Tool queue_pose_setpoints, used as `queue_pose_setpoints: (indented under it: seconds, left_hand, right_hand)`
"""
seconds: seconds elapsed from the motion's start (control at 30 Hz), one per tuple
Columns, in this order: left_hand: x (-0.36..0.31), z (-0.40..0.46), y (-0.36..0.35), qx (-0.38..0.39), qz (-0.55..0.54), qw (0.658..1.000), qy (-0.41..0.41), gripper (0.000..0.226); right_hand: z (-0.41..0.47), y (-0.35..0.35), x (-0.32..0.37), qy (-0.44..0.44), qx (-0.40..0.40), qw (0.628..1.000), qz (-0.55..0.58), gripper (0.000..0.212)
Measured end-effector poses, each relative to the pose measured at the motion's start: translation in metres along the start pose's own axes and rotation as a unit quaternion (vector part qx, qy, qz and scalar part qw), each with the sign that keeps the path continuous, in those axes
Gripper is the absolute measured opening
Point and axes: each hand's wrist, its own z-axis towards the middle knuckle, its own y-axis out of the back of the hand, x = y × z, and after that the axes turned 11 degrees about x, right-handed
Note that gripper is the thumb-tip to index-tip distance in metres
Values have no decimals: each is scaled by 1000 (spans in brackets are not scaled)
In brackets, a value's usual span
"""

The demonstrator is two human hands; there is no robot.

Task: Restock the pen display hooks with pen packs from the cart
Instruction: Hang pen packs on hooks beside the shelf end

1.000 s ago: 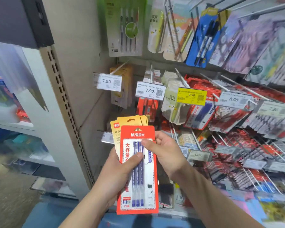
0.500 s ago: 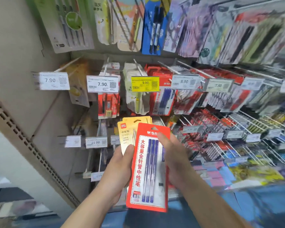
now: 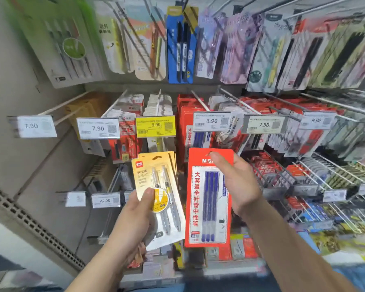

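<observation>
Two hands loaded: right hand (image 3: 238,182) pinches red M&G pen pack (image 3: 209,199) at centre frame, left hand (image 3: 135,220) clasps yellow packs (image 3: 156,178); hang-hole may miss hook (image 3: 200,101), thumb covering it.

Motion blur smears the upper hanging packs (image 3: 303,53) and the right-hand hooks (image 3: 335,175); their print is unreadable. The right hand (image 3: 236,184) covers part of the red pen pack (image 3: 207,207) logo. Yellow packs (image 3: 156,186) behind the front one show edges only. Both forearms leave the bottom edge.
</observation>
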Motion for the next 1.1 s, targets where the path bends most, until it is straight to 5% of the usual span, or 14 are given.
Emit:
queue_pose_setpoints:
  seconds: [0.4,0.83,1.1]
  left_hand:
    - [8,12,-5,-108,-8,994,-25,29]
    - [6,-3,-4,-108,-76,991,-37,24]
    - [-6,-9,13,-73,-66,994,-51,23]
  right_hand:
    - [55,31,11,57,41,978,-194,9]
    - [79,7,11,94,5,987,-128,14]
    - [90,5,16,43,-11,992,-116,17]
